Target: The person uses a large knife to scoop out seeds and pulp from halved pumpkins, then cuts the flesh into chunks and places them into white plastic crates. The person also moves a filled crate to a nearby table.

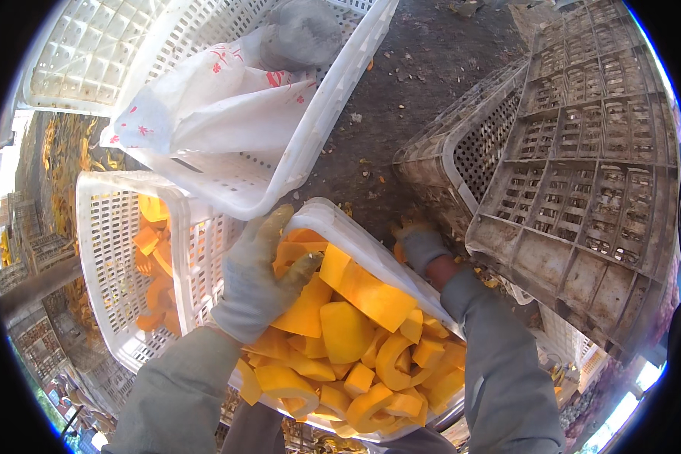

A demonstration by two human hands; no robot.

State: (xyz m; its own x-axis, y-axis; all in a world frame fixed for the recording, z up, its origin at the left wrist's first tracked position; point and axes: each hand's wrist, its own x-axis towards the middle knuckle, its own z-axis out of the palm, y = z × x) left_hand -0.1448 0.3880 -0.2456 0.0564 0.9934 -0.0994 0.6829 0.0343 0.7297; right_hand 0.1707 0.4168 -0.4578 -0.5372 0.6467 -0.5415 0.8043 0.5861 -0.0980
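Before me stands a white plastic crate (352, 224), heaped with cut orange pumpkin pieces (346, 332). My left hand (258, 284), in a grey knit glove with stained fingertips, lies over the crate's left side. Its thumb reaches above the pieces, and its fingers extend along the far left corner. Whether it clasps the rim is hidden. Beyond the crate's right wall, my gloved right hand (423, 244) reaches low towards the dark ground. A bit of orange (399, 252) shows beside its fingertips, which are too unclear to tell a grip.
A white crate (295, 164) holding a white plastic bag (204, 108) with red print and a grey object (301, 34) stands ahead. Another white crate (181, 261) at left contains orange pieces. Dirty stacked crates (590, 164) flank the right. Scraps litter the dark ground (408, 96).
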